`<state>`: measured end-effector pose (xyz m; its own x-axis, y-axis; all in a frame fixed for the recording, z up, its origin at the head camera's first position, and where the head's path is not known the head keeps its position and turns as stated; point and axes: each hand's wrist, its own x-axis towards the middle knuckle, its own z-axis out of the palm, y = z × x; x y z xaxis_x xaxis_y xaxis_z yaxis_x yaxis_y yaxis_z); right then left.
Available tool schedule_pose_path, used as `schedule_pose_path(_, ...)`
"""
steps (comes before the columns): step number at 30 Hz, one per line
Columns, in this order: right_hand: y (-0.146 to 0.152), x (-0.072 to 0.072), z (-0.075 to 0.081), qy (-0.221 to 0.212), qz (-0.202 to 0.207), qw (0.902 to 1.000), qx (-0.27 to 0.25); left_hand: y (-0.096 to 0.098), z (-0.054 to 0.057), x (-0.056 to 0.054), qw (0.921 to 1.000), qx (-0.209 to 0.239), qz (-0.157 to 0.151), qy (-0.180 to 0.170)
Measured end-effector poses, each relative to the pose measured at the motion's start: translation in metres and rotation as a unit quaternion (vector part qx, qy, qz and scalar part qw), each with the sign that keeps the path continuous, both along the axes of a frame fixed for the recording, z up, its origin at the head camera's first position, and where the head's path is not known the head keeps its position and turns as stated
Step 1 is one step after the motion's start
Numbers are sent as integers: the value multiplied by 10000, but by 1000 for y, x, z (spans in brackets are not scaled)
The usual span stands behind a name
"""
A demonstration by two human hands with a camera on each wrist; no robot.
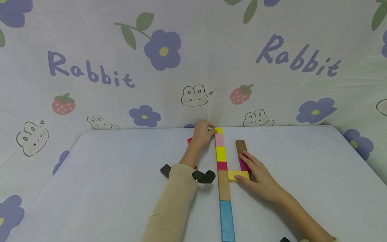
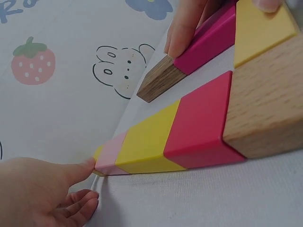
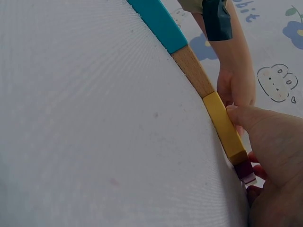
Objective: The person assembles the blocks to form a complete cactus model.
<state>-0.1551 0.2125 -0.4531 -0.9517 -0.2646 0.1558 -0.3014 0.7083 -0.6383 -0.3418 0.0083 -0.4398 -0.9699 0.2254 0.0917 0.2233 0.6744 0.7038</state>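
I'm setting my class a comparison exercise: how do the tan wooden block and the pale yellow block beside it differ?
The tan wooden block shows grain; the pale yellow block looks plain. The tan wooden block lies lengthwise in the long row; the pale yellow block sticks out sideways from it. The right hand touches the pale yellow block; neither hand touches the tan wooden block. Both lie on the white surface.

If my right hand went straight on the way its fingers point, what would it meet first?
First, the magenta block or dark brown block close against your right hand; beyond them, probably the long block row, though depth is unclear.
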Motion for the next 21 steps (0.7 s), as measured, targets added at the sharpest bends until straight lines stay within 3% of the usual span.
schedule_pose_path(4,0,0,0,8,16,10000,11,-2,2,2,9999,137,-41,-42)
schedule_pose_path(5,0,0,0,17,23,10000,8,-2,10,8,9997,149,-20,-185)
schedule_pose_path(12,0,0,0,30,9,10000,-11,-6,17,18,9997,164,-8,-188)
schedule_pose_path(21,0,0,-1,-63,-5,10000,-10,-14,19,21,9985,409,-145,-325)
